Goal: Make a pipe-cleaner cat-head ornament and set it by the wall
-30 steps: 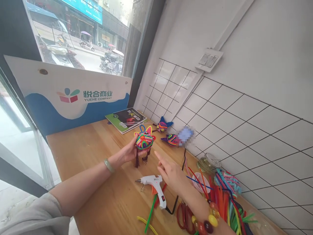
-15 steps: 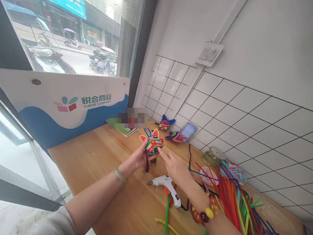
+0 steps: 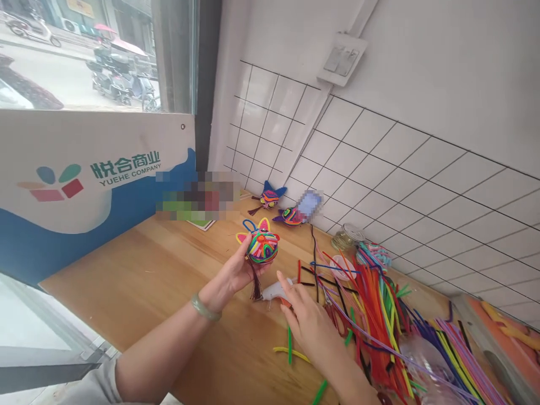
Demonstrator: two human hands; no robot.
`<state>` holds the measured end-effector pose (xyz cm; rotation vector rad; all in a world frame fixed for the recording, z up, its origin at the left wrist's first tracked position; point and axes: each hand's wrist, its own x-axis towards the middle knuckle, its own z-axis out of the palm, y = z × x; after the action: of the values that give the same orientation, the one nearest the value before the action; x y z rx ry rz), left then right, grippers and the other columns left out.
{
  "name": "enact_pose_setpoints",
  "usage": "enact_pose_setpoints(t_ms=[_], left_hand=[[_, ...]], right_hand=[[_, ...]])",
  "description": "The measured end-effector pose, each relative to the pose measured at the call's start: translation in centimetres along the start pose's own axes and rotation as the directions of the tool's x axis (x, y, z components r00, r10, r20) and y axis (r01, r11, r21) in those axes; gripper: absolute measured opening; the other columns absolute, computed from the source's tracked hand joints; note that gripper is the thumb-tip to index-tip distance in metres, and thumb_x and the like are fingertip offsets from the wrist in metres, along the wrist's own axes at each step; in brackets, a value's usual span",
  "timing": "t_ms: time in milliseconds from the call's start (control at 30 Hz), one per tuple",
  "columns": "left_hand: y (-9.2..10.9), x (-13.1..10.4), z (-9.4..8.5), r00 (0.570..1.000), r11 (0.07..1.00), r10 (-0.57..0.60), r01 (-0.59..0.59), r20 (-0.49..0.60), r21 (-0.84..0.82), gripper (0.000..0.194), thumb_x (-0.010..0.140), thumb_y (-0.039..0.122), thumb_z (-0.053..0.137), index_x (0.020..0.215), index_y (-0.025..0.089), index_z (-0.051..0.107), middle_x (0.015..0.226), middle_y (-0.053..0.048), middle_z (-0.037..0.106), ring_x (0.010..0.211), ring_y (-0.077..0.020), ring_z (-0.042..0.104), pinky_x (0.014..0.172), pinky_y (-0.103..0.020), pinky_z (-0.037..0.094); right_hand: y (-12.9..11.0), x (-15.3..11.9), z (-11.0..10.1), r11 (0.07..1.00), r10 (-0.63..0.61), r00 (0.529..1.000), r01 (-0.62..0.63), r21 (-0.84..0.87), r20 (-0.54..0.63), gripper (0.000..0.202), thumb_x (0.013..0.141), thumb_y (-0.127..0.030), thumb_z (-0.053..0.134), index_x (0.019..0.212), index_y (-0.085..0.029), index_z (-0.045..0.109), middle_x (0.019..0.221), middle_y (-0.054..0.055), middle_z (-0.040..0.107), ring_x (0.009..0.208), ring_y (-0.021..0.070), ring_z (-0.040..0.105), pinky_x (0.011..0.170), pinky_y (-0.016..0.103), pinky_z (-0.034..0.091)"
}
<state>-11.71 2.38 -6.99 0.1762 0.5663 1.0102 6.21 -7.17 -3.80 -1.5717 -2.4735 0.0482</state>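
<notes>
My left hand (image 3: 240, 270) is closed around a colourful round ornament (image 3: 263, 247) made of coiled pipe cleaners. It has pink ears edged in yellow, a blue loop on top and a dark tassel (image 3: 255, 284) hanging below. My right hand (image 3: 306, 309) is apart from the ornament, its index finger stretched out and nothing visible in it. Beneath that hand lies a white glue gun (image 3: 276, 289), partly covered by the fingers. Green and yellow pipe cleaners (image 3: 290, 344) are on the table just left of my right hand.
Two similar ornaments (image 3: 272, 195) stand by the tiled wall, beside a blurred phone (image 3: 310, 203). A glass jar (image 3: 343, 239), a small clear dish (image 3: 342, 267) and many loose pipe cleaners (image 3: 375, 304) spread over the right of the wooden table (image 3: 169, 270).
My right hand has drawn back from the ornament, down and toward me, and now covers part of the glue gun. My left hand still holds the ornament. The view has turned right.
</notes>
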Motion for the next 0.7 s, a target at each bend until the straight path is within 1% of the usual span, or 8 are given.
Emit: enact_pose_setpoints(t_ms=[133, 233, 300, 400, 500, 567, 633, 700], left_hand=[[-0.9, -0.4, 0.5, 0.996, 0.994, -0.087, 0.086, 0.014, 0.061, 0.049, 0.086, 0.057, 0.051, 0.103, 0.012, 0.065, 0.089, -0.011, 0.074, 0.075, -0.0206, 0.070, 0.069, -0.030, 0.056], [-1.2, -0.8, 0.8, 0.992, 0.988, -0.123, 0.118, 0.039, 0.101, 0.052, 0.086, 0.060, 0.048, 0.100, 0.013, 0.065, 0.085, -0.010, 0.074, 0.070, -0.0192, 0.070, 0.069, -0.030, 0.056], [-1.1, -1.0, 0.9, 0.987, 0.983, -0.140, 0.129, 0.074, 0.131, 0.058, 0.086, 0.064, 0.044, 0.103, 0.013, 0.065, 0.088, -0.012, 0.074, 0.074, -0.0205, 0.070, 0.070, -0.031, 0.056], [-1.0, -1.2, 0.8, 0.978, 0.975, -0.163, 0.139, 0.133, 0.172, 0.064, 0.085, 0.067, 0.041, 0.107, 0.011, 0.065, 0.096, -0.015, 0.073, 0.081, -0.0227, 0.071, 0.074, -0.033, 0.056], [-0.9, -1.0, 0.5, 0.974, 0.972, -0.158, 0.125, 0.163, 0.201, 0.065, 0.084, 0.067, 0.043, 0.108, 0.011, 0.064, 0.098, -0.016, 0.073, 0.083, -0.0232, 0.071, 0.074, -0.034, 0.056], [-0.8, -0.7, 0.3, 0.983, 0.960, -0.085, 0.038, 0.160, 0.276, 0.064, 0.083, 0.066, 0.046, 0.108, 0.010, 0.065, 0.100, -0.018, 0.072, 0.085, -0.0249, 0.070, 0.075, -0.035, 0.056], [-0.6, -0.3, 0.0, 0.986, 0.921, 0.064, -0.117, 0.151, 0.371, 0.059, 0.082, 0.062, 0.053, 0.108, 0.010, 0.064, 0.103, -0.018, 0.071, 0.089, -0.0265, 0.070, 0.075, -0.036, 0.057], [-0.1, 0.1, -0.2, 0.959, 0.855, 0.235, -0.282, 0.160, 0.435, 0.052, 0.080, 0.053, 0.063, 0.111, 0.012, 0.063, 0.109, -0.017, 0.070, 0.093, -0.0262, 0.069, 0.076, -0.034, 0.058]], right_hand=[[-0.3, -0.6, 0.6, 0.985, 0.020, 0.997, -0.032, -0.167, -0.077, 0.059, 0.091, -0.011, 0.041, 0.147, -0.029, 0.032, 0.098, 0.007, 0.057, 0.068, 0.0183, 0.063, 0.055, 0.029, 0.051], [-0.6, -0.5, 0.9, 0.958, 0.014, 0.993, -0.047, -0.282, -0.117, 0.062, 0.090, -0.009, 0.041, 0.147, -0.032, 0.032, 0.097, 0.008, 0.056, 0.066, 0.0184, 0.061, 0.057, 0.030, 0.052], [-0.9, -0.3, 1.1, 0.940, 0.007, 0.993, -0.048, -0.338, -0.122, 0.064, 0.088, -0.007, 0.042, 0.146, -0.033, 0.032, 0.097, 0.008, 0.055, 0.067, 0.0195, 0.061, 0.060, 0.033, 0.052], [-1.1, 0.0, 1.3, 0.929, -0.003, 0.991, -0.045, -0.367, -0.130, 0.069, 0.085, -0.002, 0.040, 0.146, -0.033, 0.034, 0.096, 0.009, 0.055, 0.070, 0.0212, 0.061, 0.061, 0.034, 0.053], [-1.0, -0.1, 1.2, 0.953, -0.014, 0.990, -0.028, -0.301, -0.137, 0.065, 0.087, -0.003, 0.039, 0.145, -0.032, 0.035, 0.098, 0.009, 0.056, 0.069, 0.0201, 0.062, 0.060, 0.033, 0.054], [-0.8, -0.7, 0.9, 0.979, -0.014, 0.991, -0.014, -0.203, -0.133, 0.060, 0.090, -0.008, 0.039, 0.146, -0.029, 0.034, 0.100, 0.009, 0.057, 0.070, 0.0194, 0.063, 0.060, 0.032, 0.055], [-0.2, -1.7, 0.6, 0.996, 0.000, 0.989, -0.014, -0.093, -0.150, 0.057, 0.092, -0.013, 0.038, 0.147, -0.028, 0.031, 0.102, 0.009, 0.057, 0.074, 0.0197, 0.066, 0.062, 0.032, 0.056], [0.7, -3.3, 0.4, 1.000, 0.017, 0.982, -0.017, 0.001, -0.186, 0.056, 0.094, -0.016, 0.036, 0.148, -0.028, 0.027, 0.105, 0.009, 0.058, 0.082, 0.0206, 0.067, 0.066, 0.032, 0.057]])
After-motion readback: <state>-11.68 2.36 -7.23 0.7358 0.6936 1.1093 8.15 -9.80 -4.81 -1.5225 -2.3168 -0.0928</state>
